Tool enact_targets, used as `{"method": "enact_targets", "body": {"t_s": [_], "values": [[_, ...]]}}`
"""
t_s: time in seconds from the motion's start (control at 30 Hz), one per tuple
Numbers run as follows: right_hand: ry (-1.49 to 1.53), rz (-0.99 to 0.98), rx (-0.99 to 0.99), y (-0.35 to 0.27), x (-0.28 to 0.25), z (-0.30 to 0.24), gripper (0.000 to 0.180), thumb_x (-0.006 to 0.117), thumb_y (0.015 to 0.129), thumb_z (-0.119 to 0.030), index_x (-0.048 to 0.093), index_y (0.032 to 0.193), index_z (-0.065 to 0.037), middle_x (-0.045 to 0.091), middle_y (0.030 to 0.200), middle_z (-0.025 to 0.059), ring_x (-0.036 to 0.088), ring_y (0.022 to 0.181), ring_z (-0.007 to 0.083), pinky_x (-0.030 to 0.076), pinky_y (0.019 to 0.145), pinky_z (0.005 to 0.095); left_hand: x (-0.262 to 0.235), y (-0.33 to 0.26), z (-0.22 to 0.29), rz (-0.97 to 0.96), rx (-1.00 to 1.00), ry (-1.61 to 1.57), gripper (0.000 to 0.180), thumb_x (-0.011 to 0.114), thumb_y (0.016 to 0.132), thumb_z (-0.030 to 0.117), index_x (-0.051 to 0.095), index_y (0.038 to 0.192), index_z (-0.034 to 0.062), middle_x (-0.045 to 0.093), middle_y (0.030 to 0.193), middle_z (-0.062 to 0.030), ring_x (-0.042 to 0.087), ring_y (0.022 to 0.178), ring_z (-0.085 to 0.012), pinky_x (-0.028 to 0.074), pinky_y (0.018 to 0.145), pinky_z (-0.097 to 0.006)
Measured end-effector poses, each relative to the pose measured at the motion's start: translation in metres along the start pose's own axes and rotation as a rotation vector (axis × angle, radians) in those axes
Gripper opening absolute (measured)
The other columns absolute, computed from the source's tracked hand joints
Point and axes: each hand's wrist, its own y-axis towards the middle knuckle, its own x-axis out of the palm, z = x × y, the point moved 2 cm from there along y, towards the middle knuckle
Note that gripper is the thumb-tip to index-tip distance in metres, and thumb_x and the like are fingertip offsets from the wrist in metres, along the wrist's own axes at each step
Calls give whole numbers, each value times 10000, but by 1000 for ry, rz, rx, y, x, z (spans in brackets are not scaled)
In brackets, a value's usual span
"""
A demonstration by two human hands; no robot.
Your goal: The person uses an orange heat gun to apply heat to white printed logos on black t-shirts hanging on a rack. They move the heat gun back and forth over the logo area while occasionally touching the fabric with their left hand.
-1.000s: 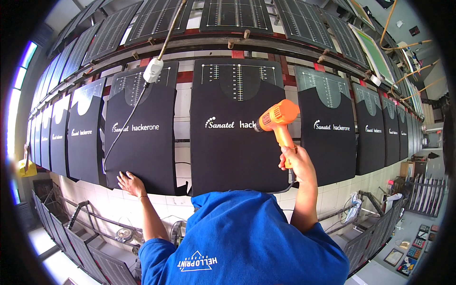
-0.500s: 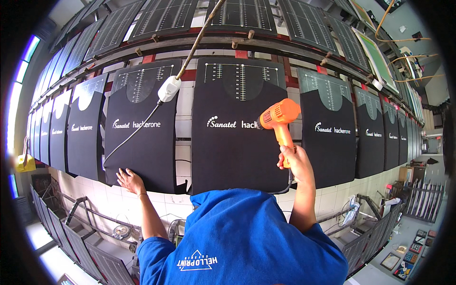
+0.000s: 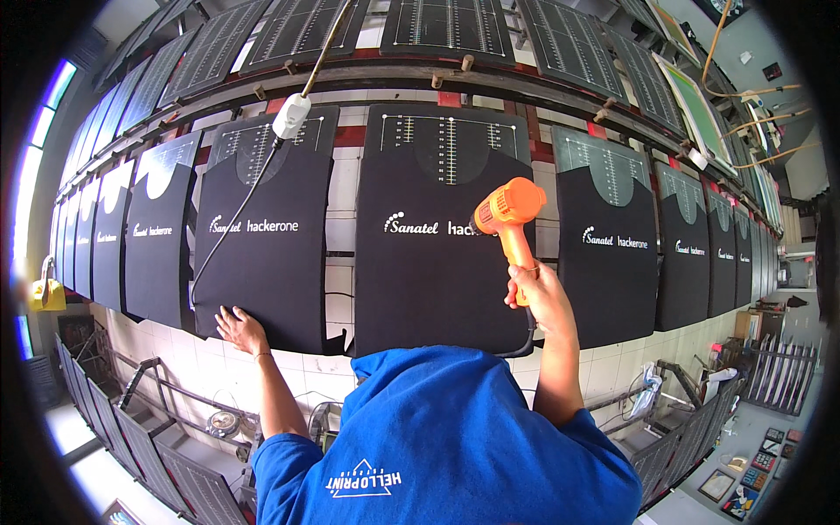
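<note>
My right hand [image 3: 542, 297] is wrapped round the handle of an orange heat gun [image 3: 514, 203]. Its dark nozzle covers the right end of the white print on a black shirt [image 3: 429, 289], which is stretched over a board in front of me. A gap too small to judge lies between nozzle and cloth. My left hand [image 3: 241, 331] has its fingers spread on the lower edge of the neighbouring black shirt [image 3: 271, 280]. Over that shirt hangs a white plug connector [image 3: 291, 115] with a dark cord running down from it.
More printed black shirts [image 3: 604, 271] on boards line the rack on both sides. Behind them runs a row of bare marked boards [image 3: 446, 35]. A green-meshed screen frame [image 3: 691, 101] leans at far right. Below left, further boards [image 3: 188, 472] stand near a yellow object [image 3: 47, 296].
The hanging plug connector has swung up and to the left. My right hand and the heat gun have shifted slightly left. My left hand keeps its place.
</note>
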Motion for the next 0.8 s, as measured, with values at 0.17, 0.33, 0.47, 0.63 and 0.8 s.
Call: {"method": "enact_targets", "body": {"t_s": [0.17,0.33,0.47,0.63,0.8], "values": [[3,9,-33,9,2,1,312,643,935,-318,560,1001,-25,576,692,21,593,583,115,488,548,247,-2,-1,2,-4,-10,-16,517,365,1015,414,420,1453,147,326,1546,-109,263,1424,-348,218,1167,-442],[37,-27,38,3,1,-7,301,650,929,-310,560,989,-29,574,692,21,587,572,109,489,543,245,0,-1,0,6,1,-12,515,364,1015,411,420,1453,145,327,1546,-105,261,1426,-343,216,1168,-437],[24,-62,47,0,2,-4,313,661,920,-313,563,998,-26,574,695,21,588,570,109,490,536,247,0,-2,2,4,-2,-6,516,366,1015,410,421,1451,140,328,1546,-108,258,1428,-338,215,1168,-433],[-8,-77,3,-1,9,2,309,658,926,-311,562,994,-25,571,696,22,581,567,109,479,530,248,2,0,-1,10,4,-11,524,371,1012,422,422,1452,141,340,1538,-115,255,1430,-349,207,1172,-444],[-8,-83,5,0,10,-1,304,656,927,-304,561,995,-23,570,696,21,581,568,110,480,534,251,-1,-2,3,3,-15,-17,521,372,1012,422,419,1454,151,338,1541,-105,259,1429,-338,220,1166,-440]]}}
